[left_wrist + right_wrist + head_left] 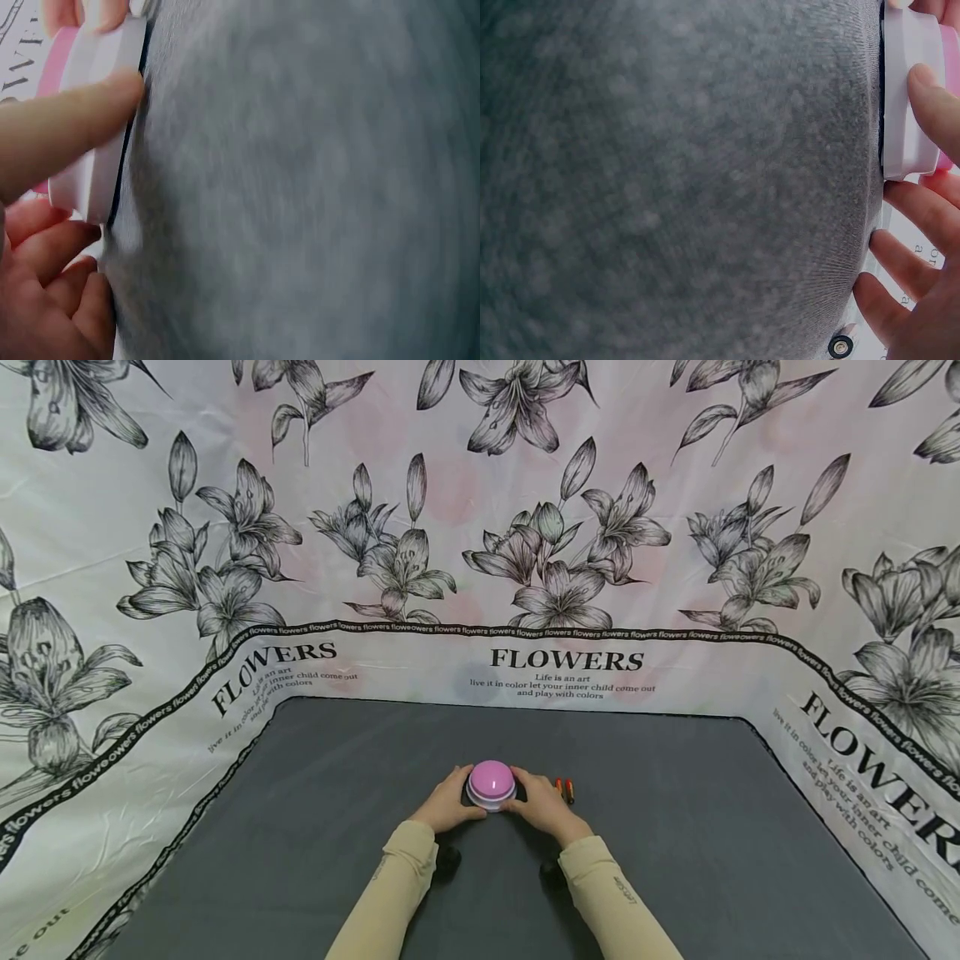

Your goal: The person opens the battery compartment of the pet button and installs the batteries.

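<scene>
Your left hand (447, 802) and right hand (546, 806) clamp opposite sides of a pink-domed push button (492, 780), upright on gray cloth (360, 777); even, light thumb pressure should hold it level.

Your L sleeve (384, 897) & R sleeve (600, 893) are long, pale beige-yellow, w/ loose cuffs (582, 853). R one has sm. dk lettering (624, 890), too tiny to read. L hand (450, 802) & R hand (546, 803) bare. L wrist cam (447, 860) & R wrist cam (552, 874): blk, rounded.
</scene>
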The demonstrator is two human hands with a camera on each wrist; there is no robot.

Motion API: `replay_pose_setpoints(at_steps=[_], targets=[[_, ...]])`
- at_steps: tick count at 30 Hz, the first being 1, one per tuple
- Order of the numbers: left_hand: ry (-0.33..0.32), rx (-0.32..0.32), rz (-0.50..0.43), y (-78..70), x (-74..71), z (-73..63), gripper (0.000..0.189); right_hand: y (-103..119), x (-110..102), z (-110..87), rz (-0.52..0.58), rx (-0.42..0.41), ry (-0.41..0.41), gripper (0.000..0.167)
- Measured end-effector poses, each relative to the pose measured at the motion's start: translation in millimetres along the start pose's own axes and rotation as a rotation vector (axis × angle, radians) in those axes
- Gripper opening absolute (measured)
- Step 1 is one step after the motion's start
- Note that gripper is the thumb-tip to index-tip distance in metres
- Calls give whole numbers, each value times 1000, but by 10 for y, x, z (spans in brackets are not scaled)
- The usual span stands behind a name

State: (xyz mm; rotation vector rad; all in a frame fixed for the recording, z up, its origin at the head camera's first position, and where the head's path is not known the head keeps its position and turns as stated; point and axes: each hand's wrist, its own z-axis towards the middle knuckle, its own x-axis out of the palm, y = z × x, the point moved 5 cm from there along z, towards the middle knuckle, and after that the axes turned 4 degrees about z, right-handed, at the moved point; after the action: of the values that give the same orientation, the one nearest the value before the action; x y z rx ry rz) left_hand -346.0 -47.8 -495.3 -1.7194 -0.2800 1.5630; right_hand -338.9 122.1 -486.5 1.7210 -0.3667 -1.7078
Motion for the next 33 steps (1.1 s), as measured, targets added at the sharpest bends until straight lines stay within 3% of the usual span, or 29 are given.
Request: replay_pose_setpoints(at_steps=[12,22,33], targets=[[-26,-4,14,-54,3,25,77,31,-21,1,-2,-22,26,62],[-54,27,-2,-149,-112,36,76,47,-176,-11,154,-103,28,63],[-51,34,-35,-230,-183,21,75,57,-303,-75,258,-56,-8,55]])
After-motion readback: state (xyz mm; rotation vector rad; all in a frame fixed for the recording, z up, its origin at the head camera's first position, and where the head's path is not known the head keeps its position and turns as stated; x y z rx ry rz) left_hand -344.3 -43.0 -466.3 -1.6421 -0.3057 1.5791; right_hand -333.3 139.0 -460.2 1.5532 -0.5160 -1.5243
